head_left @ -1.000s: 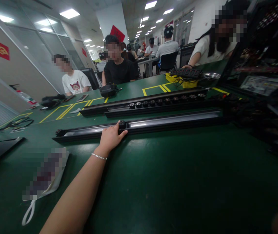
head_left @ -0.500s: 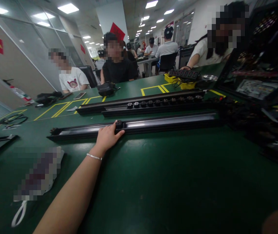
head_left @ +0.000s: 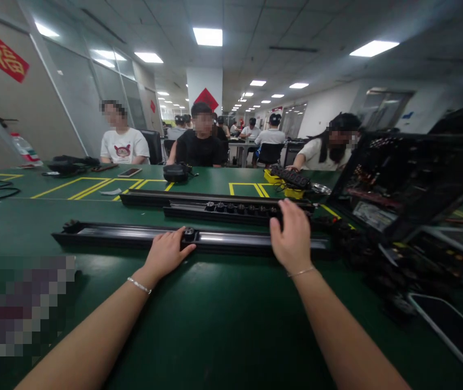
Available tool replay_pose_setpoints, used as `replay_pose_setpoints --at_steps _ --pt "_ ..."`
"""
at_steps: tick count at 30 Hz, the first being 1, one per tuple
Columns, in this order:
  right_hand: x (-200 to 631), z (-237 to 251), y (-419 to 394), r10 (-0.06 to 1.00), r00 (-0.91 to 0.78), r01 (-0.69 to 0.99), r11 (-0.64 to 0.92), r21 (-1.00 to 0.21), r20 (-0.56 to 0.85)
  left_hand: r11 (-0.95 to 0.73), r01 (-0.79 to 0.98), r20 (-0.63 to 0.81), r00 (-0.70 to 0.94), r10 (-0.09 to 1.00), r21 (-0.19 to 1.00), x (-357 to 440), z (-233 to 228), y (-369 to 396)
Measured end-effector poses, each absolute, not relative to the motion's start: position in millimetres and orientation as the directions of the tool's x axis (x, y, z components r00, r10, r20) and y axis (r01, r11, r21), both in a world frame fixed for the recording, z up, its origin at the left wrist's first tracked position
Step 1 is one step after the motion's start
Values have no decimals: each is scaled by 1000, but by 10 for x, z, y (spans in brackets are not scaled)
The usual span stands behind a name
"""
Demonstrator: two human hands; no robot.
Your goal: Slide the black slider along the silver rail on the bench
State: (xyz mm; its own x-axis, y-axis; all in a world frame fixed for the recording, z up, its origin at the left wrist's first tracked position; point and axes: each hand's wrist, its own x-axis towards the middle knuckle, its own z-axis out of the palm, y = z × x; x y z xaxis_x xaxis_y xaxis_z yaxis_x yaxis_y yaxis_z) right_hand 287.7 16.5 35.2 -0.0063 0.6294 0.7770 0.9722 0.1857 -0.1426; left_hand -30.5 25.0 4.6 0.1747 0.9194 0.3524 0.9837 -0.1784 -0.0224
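My left hand [head_left: 167, 250] is closed at a small black socket module [head_left: 190, 233] sitting in a long black metal channel [head_left: 105, 233]. Its index fingertip touches the module, and the thumb lies along the channel's front wall. Over the right part of that channel, my right hand [head_left: 292, 235] is held with thumb and fingers apart, holding nothing. Its fingertips are nearest the right end of a row of round black socket modules [head_left: 231, 208], which sits in a second, shorter black strip [head_left: 182, 212] behind. Whether those fingertips touch a module I cannot tell.
Another long black channel [head_left: 142, 198] lies farthest back. Dark parts [head_left: 378, 265] are heaped at right beside a phone-like slab [head_left: 455, 330] and a dark open box [head_left: 378, 179]. A co-worker [head_left: 321, 149] at back right has a hand by a socket strip [head_left: 292, 176] above yellow trays [head_left: 272, 176].
My right hand has come in from the lower right corner to above the channel and socket row. My left hand stays at the same module. The camera view has levelled and tipped up.
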Motion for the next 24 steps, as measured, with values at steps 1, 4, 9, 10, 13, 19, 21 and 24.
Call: replay_pose_setpoints --at_steps 1,4,9,10,13,19,21,24 --pt "2842 291 160 673 -9 977 163 -136 739 -182 983 355 174 918 -12 -310 37 256" --pt "2739 65 164 851 -34 986 114 -122 524 -216 976 316 205 926 1 -329 29 269" --pt "2689 -21 181 897 -3 987 74 -144 442 -234 972 296 228 928 -14 -323 63 252" --pt "2692 -7 182 894 -3 986 76 -146 447 -233 972 293 227 929 -15 -316 72 245" --pt "2696 15 186 885 4 984 81 -161 466 -228 973 289 223 931 -15 -293 98 228" --pt "2675 -27 203 858 42 976 74 -203 512 -210 978 300 204 932 -11 -232 104 215" --pt "2668 -25 203 852 52 975 70 -212 522 -225 974 305 216 928 -6 -202 96 215" --pt "2658 -8 196 850 52 974 73 -216 524 -244 970 303 234 924 -3 -165 91 215"
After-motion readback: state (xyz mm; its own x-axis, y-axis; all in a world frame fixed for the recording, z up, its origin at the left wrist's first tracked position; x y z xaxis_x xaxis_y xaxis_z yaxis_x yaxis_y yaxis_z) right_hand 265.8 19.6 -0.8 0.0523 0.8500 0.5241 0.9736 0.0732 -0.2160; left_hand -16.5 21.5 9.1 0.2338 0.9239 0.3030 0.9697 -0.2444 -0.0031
